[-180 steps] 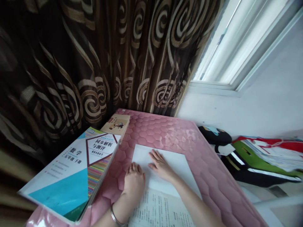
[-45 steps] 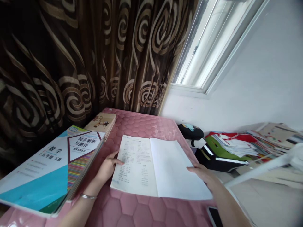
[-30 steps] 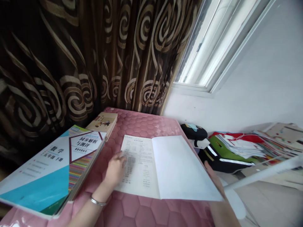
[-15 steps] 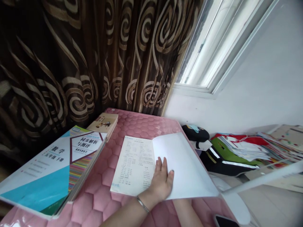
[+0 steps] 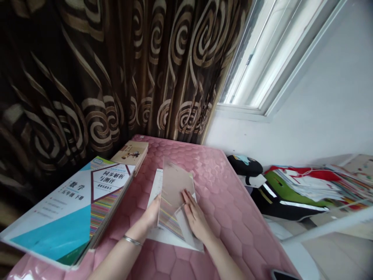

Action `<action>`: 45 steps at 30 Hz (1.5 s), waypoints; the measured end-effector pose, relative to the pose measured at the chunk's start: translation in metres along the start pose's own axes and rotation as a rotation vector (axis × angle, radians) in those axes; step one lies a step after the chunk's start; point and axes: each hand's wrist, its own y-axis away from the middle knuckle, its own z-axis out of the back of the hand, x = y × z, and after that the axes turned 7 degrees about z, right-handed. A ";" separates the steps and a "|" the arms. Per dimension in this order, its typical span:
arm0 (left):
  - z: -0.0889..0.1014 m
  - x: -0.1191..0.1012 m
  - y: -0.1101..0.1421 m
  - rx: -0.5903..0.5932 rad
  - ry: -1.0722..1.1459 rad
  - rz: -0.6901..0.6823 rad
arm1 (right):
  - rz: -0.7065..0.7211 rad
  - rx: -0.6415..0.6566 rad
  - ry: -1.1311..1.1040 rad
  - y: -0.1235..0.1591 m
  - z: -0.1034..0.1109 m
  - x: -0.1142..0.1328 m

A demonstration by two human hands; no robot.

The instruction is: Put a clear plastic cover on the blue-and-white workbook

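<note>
In the middle of the mattress lies a thin booklet (image 5: 153,189) with white pages. Over it sits a greyish translucent plastic book cover (image 5: 175,179), with coloured stripes showing at its lower part and a folded clear flap at the lower right. My left hand (image 5: 152,213), with a silver bracelet on the wrist, grips the cover's left edge; some of its fingers are hidden. On the right side my right hand (image 5: 196,219) rests with fingers stretched out across the cover and flap.
Left of my hands lies a stack of books topped by a blue and white mathematics workbook (image 5: 72,206), with tan booklets (image 5: 132,152) behind it. A phone (image 5: 282,275) is at the bottom right edge. Papers and bags (image 5: 291,186) lie beyond the pink mattress (image 5: 239,229).
The booklet lay spread with a large white sheet under my left hand; now the striped translucent cover lies over it. My right hand has come up onto the cover, and my left has shifted left.
</note>
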 end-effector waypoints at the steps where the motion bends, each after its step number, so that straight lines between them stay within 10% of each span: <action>1: 0.012 -0.005 0.004 -0.035 -0.004 0.025 | 0.015 0.051 0.065 -0.001 0.000 0.004; 8: 0.061 -0.003 0.007 -0.198 -0.375 0.218 | 0.035 0.362 0.382 -0.005 0.005 0.027; 18: 0.062 0.005 0.013 -0.391 -1.443 0.191 | 0.130 0.484 0.451 -0.021 -0.009 0.045; 26: 0.042 0.007 0.025 -0.494 -1.574 0.221 | 0.298 0.528 0.367 -0.084 -0.053 0.043; 35: 0.047 0.009 0.024 -0.481 -1.576 0.208 | 0.045 0.456 0.497 -0.169 -0.077 0.020; 45: 0.050 0.008 0.021 -0.441 -1.569 0.223 | -0.048 0.387 0.537 -0.146 -0.056 0.002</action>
